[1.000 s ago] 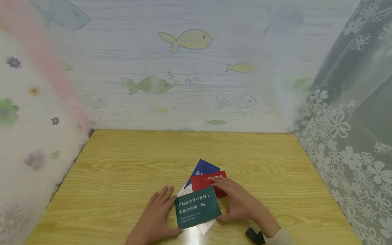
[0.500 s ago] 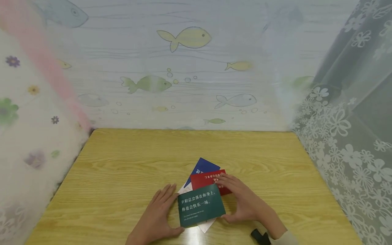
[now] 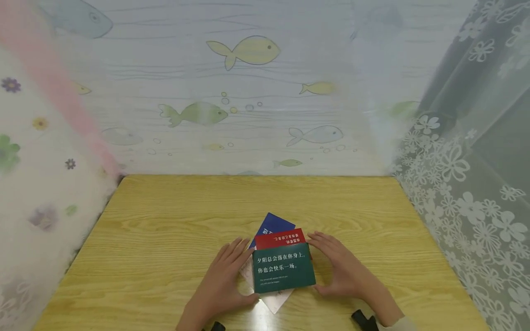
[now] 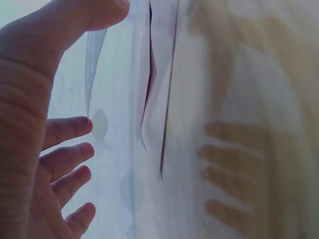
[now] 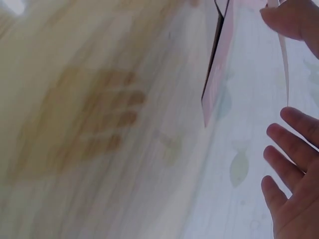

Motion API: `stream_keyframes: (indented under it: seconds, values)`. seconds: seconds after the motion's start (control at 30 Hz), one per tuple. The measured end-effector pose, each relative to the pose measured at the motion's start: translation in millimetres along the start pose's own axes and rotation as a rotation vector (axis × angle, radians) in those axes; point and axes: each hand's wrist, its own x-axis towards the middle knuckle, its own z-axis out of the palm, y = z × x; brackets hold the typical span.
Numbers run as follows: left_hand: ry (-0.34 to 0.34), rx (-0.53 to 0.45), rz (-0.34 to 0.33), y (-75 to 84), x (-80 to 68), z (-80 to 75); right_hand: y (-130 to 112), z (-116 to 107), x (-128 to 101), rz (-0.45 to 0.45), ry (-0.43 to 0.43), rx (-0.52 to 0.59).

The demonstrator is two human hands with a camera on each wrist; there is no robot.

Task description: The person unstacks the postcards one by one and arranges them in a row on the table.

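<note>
Both hands hold a green card (image 3: 285, 270) with white Chinese writing between them, above a small pile of cards. My left hand (image 3: 221, 281) has thumb and index finger at its left corners. Thumb and index of my right hand (image 3: 345, 269) are at its right corners. The wrist views show the card edge-on: a thin blade of card (image 4: 93, 64) on the left, a slim card edge (image 5: 285, 64) on the right. Underneath lie a red card (image 3: 265, 240), a blue card (image 3: 278, 222) and a pale pinkish card (image 3: 274, 304), each partly hidden.
The cards are on a wood-grain table (image 3: 165, 216). Behind it hangs a fish-print curtain (image 3: 248, 82), with lace-flower fabric (image 3: 463, 193) at the right. Black wrist devices (image 3: 364, 320) show by the forearms near the front edge.
The green card has shifted right and away from me, and sits straighter. Both hands have moved with it; the right fingers no longer overlap the red card. The cards underneath look unmoved.
</note>
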Motion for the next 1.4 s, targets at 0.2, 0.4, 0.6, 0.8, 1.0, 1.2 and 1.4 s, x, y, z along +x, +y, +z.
stream_keyframes:
  seconds: [0.2,0.4,0.6,0.8,1.0,1.2,1.4]
  values:
    - [-0.035,0.011,0.057,7.5,25.6,5.3,17,-8,-8,0.062,0.013,0.019]
    - [-0.054,0.017,0.099,17.2,54.5,13.6,41,-15,-15,0.112,0.03,0.027]
    - [-0.042,0.035,0.131,29.6,85.6,23.7,66,-27,-17,0.162,0.011,0.05]
    - [-0.091,0.089,0.144,40.9,123.1,36.9,93,-39,-17,0.192,-0.011,0.048]
    - [-0.141,0.152,0.153,49.0,162.3,51.7,124,-48,-16,0.236,-0.031,0.069]
    - [-0.19,0.202,0.131,49.9,195.1,65.0,150,-55,-10,0.254,-0.037,0.047]
    - [-0.175,0.205,0.131,48.2,221.0,80.0,168,-63,-4,0.292,-0.056,0.023]
